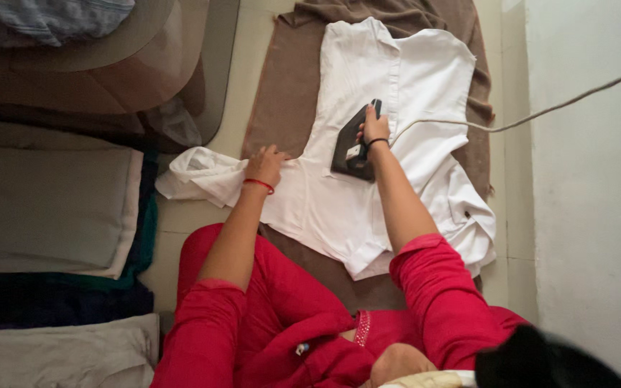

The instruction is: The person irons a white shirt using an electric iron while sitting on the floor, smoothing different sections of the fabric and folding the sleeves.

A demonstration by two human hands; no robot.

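Note:
A white shirt (411,79) lies spread flat on a brown blanket (282,86) on the floor. My right hand (375,128) grips the handle of a dark clothes iron (350,147) that rests on the middle of the shirt. My left hand (266,164) presses flat on the shirt near its left sleeve (195,176), fingers spread. A red thread band sits on my left wrist, a dark band on my right. My red sleeves and clothing fill the lower part of the view.
The iron's cord (540,113) runs from the iron to the right, up across a pale wall (598,215). Folded bedding and cushions (44,201) are stacked at the left. A brown rounded seat (109,65) stands at the upper left.

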